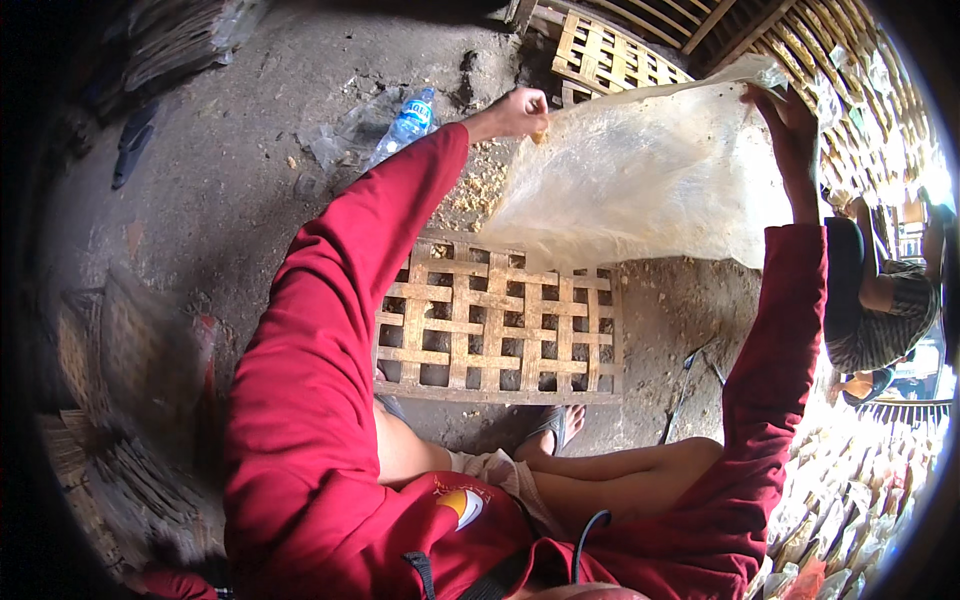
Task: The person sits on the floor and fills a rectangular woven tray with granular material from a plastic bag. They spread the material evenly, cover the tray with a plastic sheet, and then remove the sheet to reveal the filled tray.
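Thin translucent sheet [650,180], pale yellowish

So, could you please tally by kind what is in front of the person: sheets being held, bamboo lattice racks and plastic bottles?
Translucent sheet, held up by the left hand and right hand: 1
Bamboo lattice racks, one on the ground and one further back: 2
Plastic bottle: 1
Total: 4
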The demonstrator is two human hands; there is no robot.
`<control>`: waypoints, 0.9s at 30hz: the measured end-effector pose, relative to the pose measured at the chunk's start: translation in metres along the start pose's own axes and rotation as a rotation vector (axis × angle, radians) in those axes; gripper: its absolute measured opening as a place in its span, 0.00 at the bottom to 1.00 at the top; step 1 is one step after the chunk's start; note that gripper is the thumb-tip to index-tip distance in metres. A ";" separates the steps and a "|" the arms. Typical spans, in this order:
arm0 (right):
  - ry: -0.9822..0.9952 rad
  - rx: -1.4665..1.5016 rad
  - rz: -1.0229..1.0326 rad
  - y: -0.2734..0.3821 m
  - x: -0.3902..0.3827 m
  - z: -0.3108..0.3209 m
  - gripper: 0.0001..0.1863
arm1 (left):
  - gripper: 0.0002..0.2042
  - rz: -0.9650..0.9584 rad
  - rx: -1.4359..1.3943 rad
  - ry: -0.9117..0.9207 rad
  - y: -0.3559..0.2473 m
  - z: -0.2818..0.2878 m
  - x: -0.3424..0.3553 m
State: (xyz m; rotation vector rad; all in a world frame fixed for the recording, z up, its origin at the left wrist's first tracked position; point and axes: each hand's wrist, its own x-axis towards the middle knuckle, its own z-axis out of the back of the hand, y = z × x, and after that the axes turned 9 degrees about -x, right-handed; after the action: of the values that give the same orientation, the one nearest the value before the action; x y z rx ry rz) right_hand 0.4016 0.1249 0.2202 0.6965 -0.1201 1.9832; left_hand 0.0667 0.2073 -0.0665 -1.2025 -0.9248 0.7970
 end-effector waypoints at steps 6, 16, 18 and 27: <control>-0.010 0.106 -0.023 -0.083 0.003 -0.035 0.16 | 0.07 -0.240 -0.009 -0.038 0.015 0.051 0.005; -0.090 -0.279 -0.283 -0.159 -0.025 -0.079 0.32 | 0.11 -0.120 0.182 -0.061 0.001 0.031 0.024; -0.152 -0.601 -0.263 -0.071 -0.037 -0.129 0.47 | 0.13 -0.042 0.310 -0.065 0.009 0.045 -0.004; 0.500 0.257 0.238 0.028 -0.029 -0.222 0.21 | 0.09 -0.217 0.319 0.018 -0.038 -0.023 0.005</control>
State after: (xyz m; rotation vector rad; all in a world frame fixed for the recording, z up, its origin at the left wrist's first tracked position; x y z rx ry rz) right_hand 0.2951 0.1692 0.0265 0.3355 0.3735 2.3687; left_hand 0.0905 0.1956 -0.0309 -0.8157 -0.8594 0.7251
